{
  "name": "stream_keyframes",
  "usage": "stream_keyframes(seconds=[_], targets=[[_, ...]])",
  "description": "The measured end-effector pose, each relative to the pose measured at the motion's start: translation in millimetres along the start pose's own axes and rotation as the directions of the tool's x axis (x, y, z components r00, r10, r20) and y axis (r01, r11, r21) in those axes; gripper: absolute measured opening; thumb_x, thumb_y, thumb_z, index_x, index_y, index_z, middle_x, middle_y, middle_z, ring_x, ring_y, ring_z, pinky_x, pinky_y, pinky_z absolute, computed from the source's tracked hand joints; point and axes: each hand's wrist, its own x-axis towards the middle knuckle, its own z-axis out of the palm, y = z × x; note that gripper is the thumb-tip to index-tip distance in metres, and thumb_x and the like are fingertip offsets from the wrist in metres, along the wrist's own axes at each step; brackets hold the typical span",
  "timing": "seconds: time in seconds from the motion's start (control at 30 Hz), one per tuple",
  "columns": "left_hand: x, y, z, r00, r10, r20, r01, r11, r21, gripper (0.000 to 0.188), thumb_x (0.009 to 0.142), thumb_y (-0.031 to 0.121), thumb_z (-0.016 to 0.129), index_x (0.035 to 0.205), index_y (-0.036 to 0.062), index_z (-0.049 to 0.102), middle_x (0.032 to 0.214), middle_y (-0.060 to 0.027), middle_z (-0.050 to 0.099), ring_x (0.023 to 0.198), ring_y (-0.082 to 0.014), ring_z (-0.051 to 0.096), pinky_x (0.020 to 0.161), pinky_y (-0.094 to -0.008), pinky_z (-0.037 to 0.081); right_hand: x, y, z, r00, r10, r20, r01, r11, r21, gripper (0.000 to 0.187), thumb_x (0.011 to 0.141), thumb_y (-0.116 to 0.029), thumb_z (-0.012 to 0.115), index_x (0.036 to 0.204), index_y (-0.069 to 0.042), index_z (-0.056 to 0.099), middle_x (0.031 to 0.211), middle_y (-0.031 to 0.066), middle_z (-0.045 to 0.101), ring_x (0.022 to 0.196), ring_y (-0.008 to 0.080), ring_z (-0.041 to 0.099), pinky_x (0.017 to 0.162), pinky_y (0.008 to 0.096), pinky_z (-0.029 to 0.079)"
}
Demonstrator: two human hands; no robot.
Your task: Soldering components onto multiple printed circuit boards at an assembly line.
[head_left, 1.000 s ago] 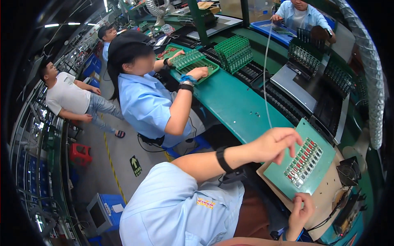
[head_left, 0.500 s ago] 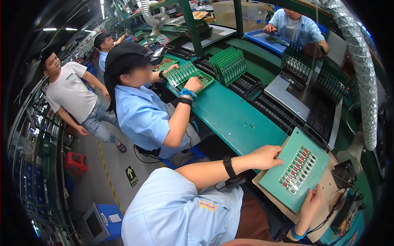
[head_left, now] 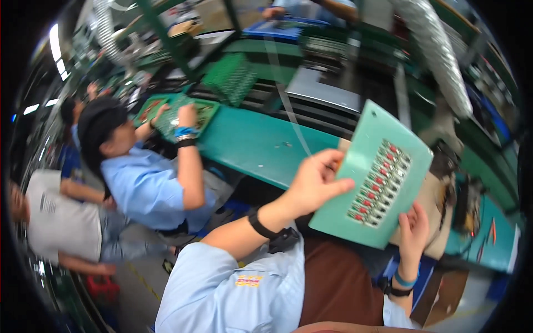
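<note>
Left hand [head_left: 317,183]: grasps the green carrier plate [head_left: 333,213] by its left edge, thumb across the face.
Right hand [head_left: 415,230]: at the plate's lower right edge; cannot tell whether its fingers grip or merely touch.
Carrier plate: tilted, between both hands, near the teal workbench [head_left: 250,139].
Small circuit boards [head_left: 378,183]: slanting row on the plate, with red parts.
</note>
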Motion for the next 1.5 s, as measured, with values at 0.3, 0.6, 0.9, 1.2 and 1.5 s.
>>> stream_keyframes(seconds=[0.3,0.6,0.9,1.2,1.5], targets=[[-1,61,22,0.82,0.461,0.339,-0.572,0.661,0.486,0.046,0.076,-0.003,0.082,0.121,-0.0011,0.071,0.085,-0.0018,0.06,0.062,-0.0069,0.055,0.053,-0.0254,0.045,-14,-78,8,0.972,-0.191,0.133,0.191,0.981,0.012,0.05,0.102,-0.013,0.06,0.146,0.006,0.048,0.117,0.0103,0.065,0.085,0.0069,0.059,0.074,0.0177,0.046],[-22,35,26,0.493,0.469,0.733,-0.853,0.093,0.513,0.048,0.069,-0.002,0.081,0.117,0.0029,0.076,0.069,-0.002,0.047,0.055,-0.0164,0.052,0.048,-0.0305,0.044,-27,-113,-9,0.967,0.025,0.253,-0.165,0.817,0.552,0.059,0.107,-0.047,0.05,0.135,0.005,0.057,0.098,0.0074,0.07,0.067,0.0108,0.06,0.054,0.0212,0.041],[-24,17,19,0.545,0.244,0.802,-0.836,0.227,0.499,0.029,0.081,0.007,0.079,0.11,0.0067,0.078,0.076,-0.0039,0.059,0.06,-0.0176,0.06,0.053,-0.0318,0.049,-36,-55,-7,0.951,0.161,0.265,-0.291,0.758,0.583,0.056,0.101,-0.029,0.063,0.141,0.008,0.053,0.099,0.0042,0.072,0.065,0.0065,0.059,0.054,0.0204,0.042],[1,8,-24,0.973,0.211,0.093,-0.168,0.372,0.913,0.035,0.089,0.012,0.078,0.123,0.0051,0.071,0.09,-0.0066,0.069,0.058,-0.015,0.05,0.055,-0.027,0.043,-10,-4,-2,0.954,0.181,0.241,-0.297,0.691,0.659,0.063,0.097,-0.019,0.066,0.15,0.008,0.045,0.116,0.0056,0.072,0.082,0.0041,0.066,0.061,0.0185,0.047],[5,-33,-43,0.994,-0.082,-0.066,0.101,0.577,0.81,0.055,0.085,0.007,0.081,0.137,0.0076,0.063,0.094,-0.0052,0.069,0.055,-0.0088,0.038,0.052,-0.0267,0.038,18,12,-11,0.908,0.288,0.305,-0.407,0.78,0.475,0.058,0.099,-0.014,0.064,0.151,0.004,0.047,0.118,0.0028,0.07,0.089,0.0069,0.065,0.07,0.0216,0.051]])
